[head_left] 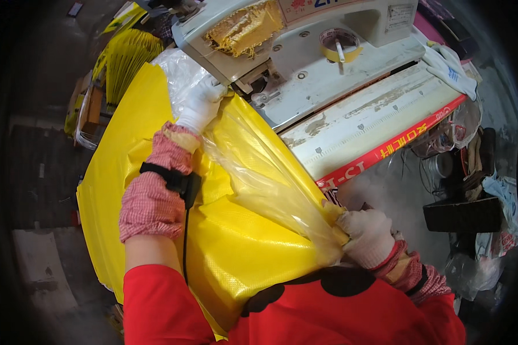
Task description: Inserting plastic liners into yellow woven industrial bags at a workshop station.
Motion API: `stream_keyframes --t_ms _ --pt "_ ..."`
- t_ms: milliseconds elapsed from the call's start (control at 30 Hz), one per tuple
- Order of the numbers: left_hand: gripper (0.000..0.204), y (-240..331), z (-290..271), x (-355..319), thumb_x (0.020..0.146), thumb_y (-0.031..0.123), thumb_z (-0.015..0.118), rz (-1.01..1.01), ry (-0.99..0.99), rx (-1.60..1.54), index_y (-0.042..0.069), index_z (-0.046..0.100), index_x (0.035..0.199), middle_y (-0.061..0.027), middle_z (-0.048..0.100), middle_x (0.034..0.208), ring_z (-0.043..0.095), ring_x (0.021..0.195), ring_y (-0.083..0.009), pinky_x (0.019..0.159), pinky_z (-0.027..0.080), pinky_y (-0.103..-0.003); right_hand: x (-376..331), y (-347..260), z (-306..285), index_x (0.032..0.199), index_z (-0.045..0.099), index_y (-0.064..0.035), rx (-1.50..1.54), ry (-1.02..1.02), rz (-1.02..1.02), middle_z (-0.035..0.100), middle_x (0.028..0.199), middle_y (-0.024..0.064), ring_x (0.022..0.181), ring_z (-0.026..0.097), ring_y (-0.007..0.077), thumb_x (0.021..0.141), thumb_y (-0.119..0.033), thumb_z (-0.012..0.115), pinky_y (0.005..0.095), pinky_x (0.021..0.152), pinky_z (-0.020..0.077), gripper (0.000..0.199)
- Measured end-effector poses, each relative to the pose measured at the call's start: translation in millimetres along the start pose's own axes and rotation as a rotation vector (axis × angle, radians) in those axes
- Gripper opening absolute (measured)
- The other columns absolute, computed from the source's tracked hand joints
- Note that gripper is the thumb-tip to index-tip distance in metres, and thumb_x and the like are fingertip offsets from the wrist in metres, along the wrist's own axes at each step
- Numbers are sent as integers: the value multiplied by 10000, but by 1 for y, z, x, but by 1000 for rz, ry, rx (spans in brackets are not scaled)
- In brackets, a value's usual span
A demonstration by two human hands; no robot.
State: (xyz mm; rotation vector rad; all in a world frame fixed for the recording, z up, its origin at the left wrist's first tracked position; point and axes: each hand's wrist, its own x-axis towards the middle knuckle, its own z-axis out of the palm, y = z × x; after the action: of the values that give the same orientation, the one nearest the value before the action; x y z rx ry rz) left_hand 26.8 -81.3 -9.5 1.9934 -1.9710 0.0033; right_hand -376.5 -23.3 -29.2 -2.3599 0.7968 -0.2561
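A large yellow woven plastic bag (247, 230) with a clear plastic liner (265, 192) spreads across the front of an industrial sewing machine (305, 69). My left hand (201, 106), in a white glove, is closed on the bag and its bunched clear film close to the machine's needle end. At the lower right my right hand (369, 237), also gloved, grips the bag's edge together with the liner. Between my hands the edge runs along the machine bed, drawn fairly straight. The fingertips of my left hand are partly hidden.
A tape roll (339, 46) with a white stick lies on the machine, and a white glove (450, 69) rests at its right end. Folded yellow bags (129, 60) are stacked at the far left. A dark box (463, 215) stands at the right among cloths and plastic.
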Motion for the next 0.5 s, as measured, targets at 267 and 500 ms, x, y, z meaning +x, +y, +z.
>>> stream_keyframes --t_ms 267,500 --pt "215 -5 -3 -26 857 150 602 -60 -248 -33 96 672 1052 -166 672 933 651 829 -319 757 512 -360 6 -20 1 855 631 -89 -221 -358 -7 625 651 102 607 640 300 740 -214 646 419 518 498 170" --pt "236 -58 -40 71 840 171 570 -208 -144 299 62 653 1032 -178 671 943 646 912 -324 805 503 -344 83 -50 17 991 608 -46 -303 -242 131 668 781 102 720 671 287 790 -261 658 427 613 527 299"
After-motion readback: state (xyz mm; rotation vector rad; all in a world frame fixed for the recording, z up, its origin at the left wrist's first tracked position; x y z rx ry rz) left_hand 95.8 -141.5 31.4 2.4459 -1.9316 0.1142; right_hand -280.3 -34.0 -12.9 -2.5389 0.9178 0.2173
